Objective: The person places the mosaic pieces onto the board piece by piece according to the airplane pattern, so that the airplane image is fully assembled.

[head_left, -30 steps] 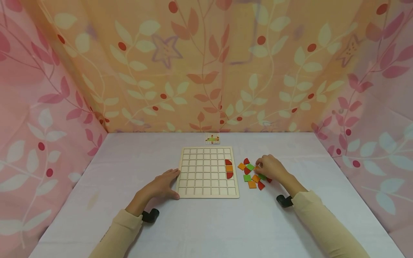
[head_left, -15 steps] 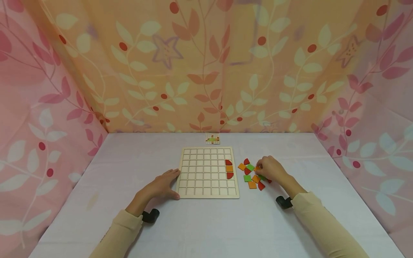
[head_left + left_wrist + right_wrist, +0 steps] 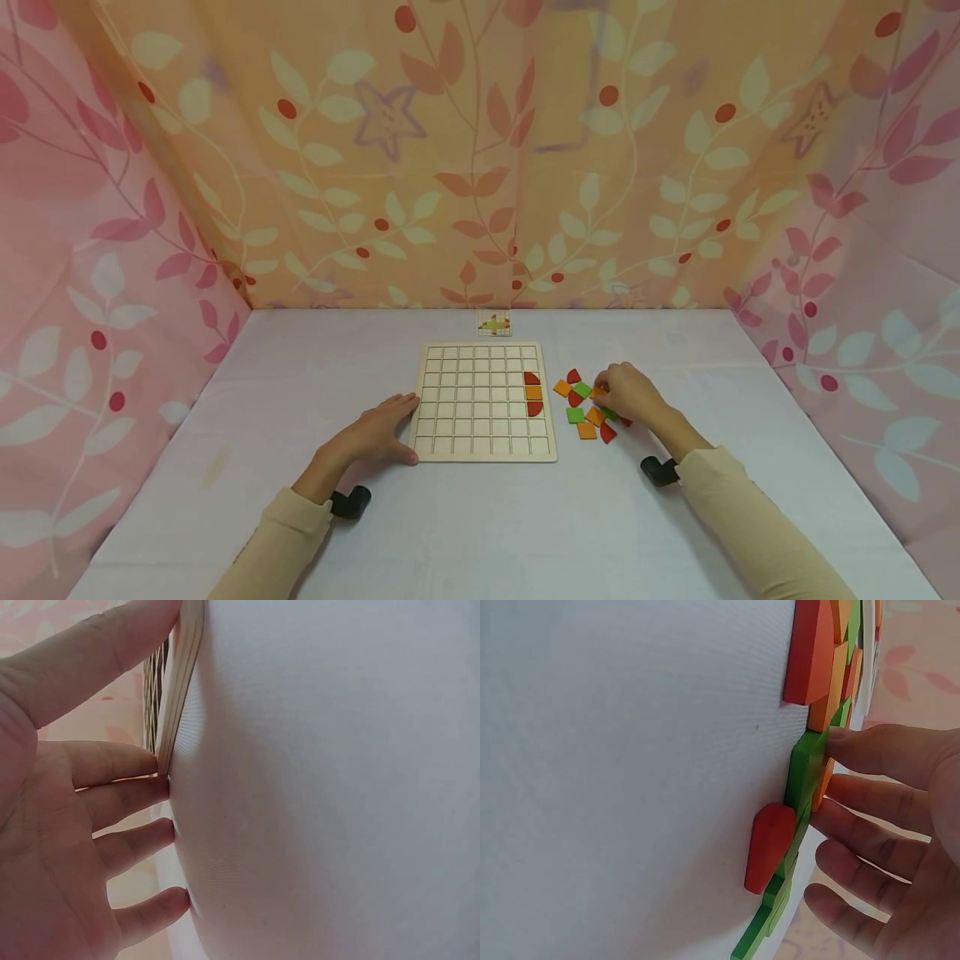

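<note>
A pale wooden grid board (image 3: 474, 410) lies flat on the table. Two red quarter-round tiles, with an orange square tile (image 3: 533, 392) between them, sit in its right-hand column. At the board's left edge rests my left hand (image 3: 371, 429), thumb and fingers spread. To the right, my right hand (image 3: 633, 393) is over a loose heap of tiles. In the right wrist view its thumb and fingertips touch tiles near a green tile (image 3: 804, 769) and an orange one, with a gap between thumb and forefinger. Part of the heap is hidden under that hand.
Several loose tiles lie between the board and my right hand, among them a green square (image 3: 574, 415), an orange square (image 3: 587, 431) and a red quarter-round (image 3: 608, 433). A small pattern card (image 3: 494, 322) stands behind the board. Floral cloth (image 3: 465, 167) walls surround the white table (image 3: 480, 533).
Almost nothing differs. Both hands, the board and the tiles keep their places; only a tiny shift of the head view shows.
</note>
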Motion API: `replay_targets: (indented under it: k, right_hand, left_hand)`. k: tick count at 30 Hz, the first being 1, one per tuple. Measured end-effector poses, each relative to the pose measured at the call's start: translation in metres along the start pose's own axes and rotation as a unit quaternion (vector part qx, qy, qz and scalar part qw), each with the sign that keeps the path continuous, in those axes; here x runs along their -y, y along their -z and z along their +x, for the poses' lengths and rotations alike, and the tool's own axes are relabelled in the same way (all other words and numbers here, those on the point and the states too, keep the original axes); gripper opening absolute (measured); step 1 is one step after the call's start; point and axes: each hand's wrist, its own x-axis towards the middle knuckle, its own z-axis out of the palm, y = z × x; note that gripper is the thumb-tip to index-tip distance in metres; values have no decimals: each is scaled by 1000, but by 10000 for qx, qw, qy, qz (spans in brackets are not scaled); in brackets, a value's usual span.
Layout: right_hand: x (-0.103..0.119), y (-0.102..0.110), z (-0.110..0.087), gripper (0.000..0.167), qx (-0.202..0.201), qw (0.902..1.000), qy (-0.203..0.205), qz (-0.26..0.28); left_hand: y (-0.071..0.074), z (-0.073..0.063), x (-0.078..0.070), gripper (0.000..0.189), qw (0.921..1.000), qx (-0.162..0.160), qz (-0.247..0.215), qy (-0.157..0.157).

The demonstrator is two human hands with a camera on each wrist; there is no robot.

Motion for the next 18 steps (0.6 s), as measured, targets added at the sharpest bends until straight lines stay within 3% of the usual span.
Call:
replay_targets:
  k: [18]
  right_hand:
    - [1, 4, 1, 30, -176, 9995, 20, 279]
  left_hand:
    - [-1, 1, 0, 98, 10000, 5, -23, 56]
